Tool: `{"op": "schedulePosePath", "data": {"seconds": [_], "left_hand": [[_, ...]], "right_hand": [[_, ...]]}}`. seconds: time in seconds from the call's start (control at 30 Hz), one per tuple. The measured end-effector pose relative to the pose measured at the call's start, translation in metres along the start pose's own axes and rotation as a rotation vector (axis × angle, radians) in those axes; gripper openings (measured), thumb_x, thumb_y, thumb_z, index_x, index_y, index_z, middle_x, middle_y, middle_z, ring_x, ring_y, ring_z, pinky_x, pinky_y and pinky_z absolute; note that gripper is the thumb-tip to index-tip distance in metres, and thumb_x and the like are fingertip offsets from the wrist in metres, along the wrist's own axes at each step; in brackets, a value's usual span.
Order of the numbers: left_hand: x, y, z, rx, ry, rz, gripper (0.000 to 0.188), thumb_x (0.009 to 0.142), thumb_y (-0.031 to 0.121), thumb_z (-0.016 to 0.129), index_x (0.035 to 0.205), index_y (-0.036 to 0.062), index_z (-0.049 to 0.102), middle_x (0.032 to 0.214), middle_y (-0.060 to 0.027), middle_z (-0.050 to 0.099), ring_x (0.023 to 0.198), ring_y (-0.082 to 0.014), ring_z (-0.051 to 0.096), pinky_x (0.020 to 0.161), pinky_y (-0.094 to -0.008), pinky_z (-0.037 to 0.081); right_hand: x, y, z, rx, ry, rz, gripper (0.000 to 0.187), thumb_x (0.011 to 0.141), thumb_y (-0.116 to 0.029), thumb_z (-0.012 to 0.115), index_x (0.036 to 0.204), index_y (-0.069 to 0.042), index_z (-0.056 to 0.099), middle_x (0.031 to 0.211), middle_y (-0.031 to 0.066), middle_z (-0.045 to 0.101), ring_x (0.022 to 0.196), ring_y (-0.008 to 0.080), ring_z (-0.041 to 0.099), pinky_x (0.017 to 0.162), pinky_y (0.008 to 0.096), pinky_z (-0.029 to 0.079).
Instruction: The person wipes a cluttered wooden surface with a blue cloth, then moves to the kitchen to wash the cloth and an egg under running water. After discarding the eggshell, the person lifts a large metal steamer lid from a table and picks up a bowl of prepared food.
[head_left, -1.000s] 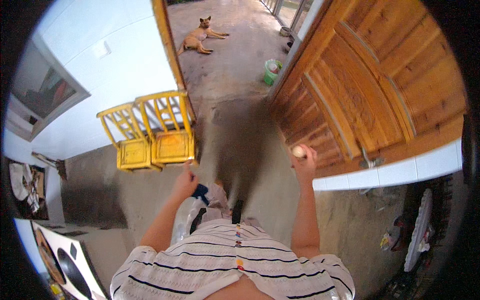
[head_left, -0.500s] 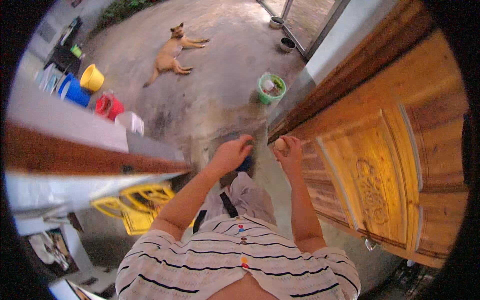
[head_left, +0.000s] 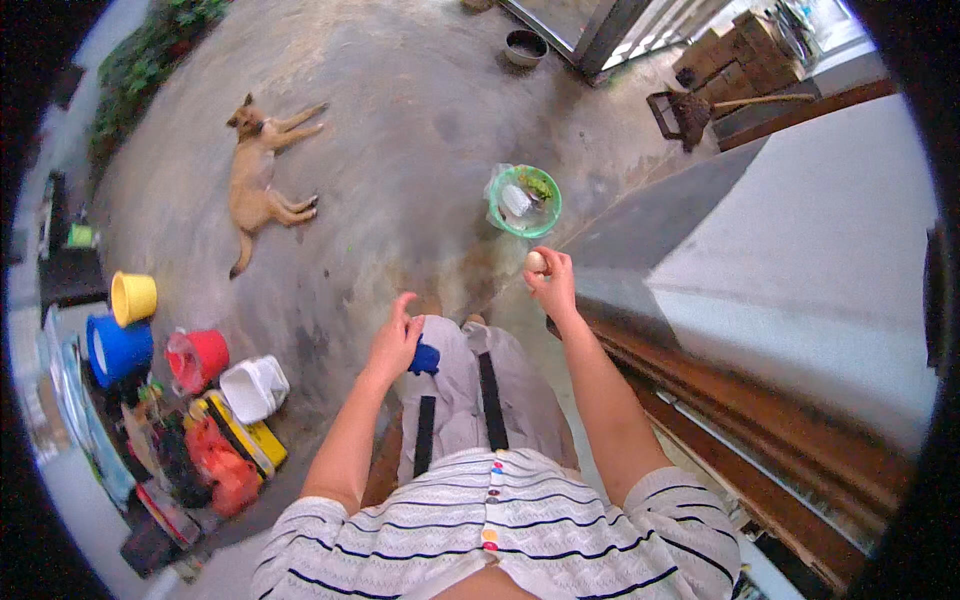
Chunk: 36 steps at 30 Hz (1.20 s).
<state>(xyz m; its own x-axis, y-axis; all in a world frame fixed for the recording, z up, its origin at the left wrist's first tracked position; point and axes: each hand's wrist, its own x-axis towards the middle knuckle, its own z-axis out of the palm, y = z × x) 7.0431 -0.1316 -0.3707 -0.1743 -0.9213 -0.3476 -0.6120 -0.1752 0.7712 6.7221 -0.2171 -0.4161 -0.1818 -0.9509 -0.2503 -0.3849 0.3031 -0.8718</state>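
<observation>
My right hand point(head_left: 554, 287) is closed around a small, pale egg-shaped object point(head_left: 537, 262), held between thumb and fingers. Just beyond that hand, on the floor, stands a green bin point(head_left: 558, 205) lined with a clear bag; a white piece and green scraps lie inside. My left hand point(head_left: 394, 347) is held out over my left leg, its fingers apart and nothing visible in it. Beside its palm shows a dark blue thing point(head_left: 424, 358) against my pale trousers; I cannot make out what it is.
A tan dog point(head_left: 258, 185) lies on the concrete at the far left. Yellow point(head_left: 134, 298), blue point(head_left: 120, 348) and red point(head_left: 203, 356) buckets stand at left, near a white container point(head_left: 255, 388). A wall point(head_left: 800, 230) runs along my right; a dark bowl point(head_left: 525, 48) sits farther off.
I have moved forward past the wooden door, and the green bin is now closer to my right hand. That hand keeps hold of the pale object. My left hand has shifted left.
</observation>
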Motion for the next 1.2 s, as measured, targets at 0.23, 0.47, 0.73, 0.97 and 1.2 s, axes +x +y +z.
{"op": "schedulePosePath", "data": {"seconds": [0.23,0.47,0.73,0.97,1.2], "left_hand": [[0.162,0.013,-0.048,0.439,-0.233,-0.063,0.072,0.081,0.012,0.058,0.145,0.0251,0.026,0.144,-0.0148,0.029,0.083,-0.039,0.061,0.075,-0.0459,0.05],[0.265,-0.023,-0.068,0.341,-0.292,-0.114,0.064,0.082,0.012,0.057,0.14,0.021,0.034,0.143,-0.0127,0.031,0.094,-0.04,0.059,0.077,-0.0452,0.05],[0.321,-0.045,-0.076,0.416,-0.387,-0.121,0.062,0.082,0.011,0.057,0.139,0.018,0.035,0.141,-0.0142,0.032,0.099,-0.0402,0.057,0.08,-0.0451,0.049],[0.399,-0.044,-0.009,0.364,-0.572,0.041,0.061,0.082,0.015,0.056,0.139,0.0125,0.033,0.138,-0.0163,0.037,0.103,-0.0383,0.056,0.084,-0.0434,0.048],[0.558,-0.128,0.197,0.425,-0.477,-0.094,0.057,0.087,0.035,0.056,0.134,0.006,0.044,0.107,-0.0189,0.063,0.097,-0.0357,0.06,0.085,-0.0418,0.047]], "right_hand": [[0.208,0.088,0.064,-0.57,0.162,0.169,0.049,0.07,-0.013,0.074,0.116,-0.02,0.058,0.121,0.0098,0.044,0.098,0.0314,0.058,0.074,0.0407,0.054],[0.35,0.176,0.114,-0.862,-0.098,0.253,0.041,0.08,-0.01,0.06,0.117,-0.027,0.056,0.123,0.0085,0.046,0.103,0.0309,0.056,0.079,0.0432,0.052],[0.346,0.236,0.114,-0.67,-0.053,0.577,0.081,0.076,0.0,0.058,0.143,-0.034,0.029,0.153,0.0087,0.018,0.136,0.0329,0.029,0.104,0.0432,0.039],[0.261,0.275,0.1,-0.249,0.449,0.71,0.061,0.081,-0.015,0.062,0.136,-0.008,0.038,0.133,0.0177,0.043,0.116,0.0348,0.049,0.099,0.0427,0.043],[0.282,0.295,0.159,0.994,0.655,1.124,0.067,0.083,-0.029,0.067,0.135,-0.002,0.034,0.094,0.0123,0.058,0.063,0.0189,0.06,0.05,0.0328,0.051]]}}
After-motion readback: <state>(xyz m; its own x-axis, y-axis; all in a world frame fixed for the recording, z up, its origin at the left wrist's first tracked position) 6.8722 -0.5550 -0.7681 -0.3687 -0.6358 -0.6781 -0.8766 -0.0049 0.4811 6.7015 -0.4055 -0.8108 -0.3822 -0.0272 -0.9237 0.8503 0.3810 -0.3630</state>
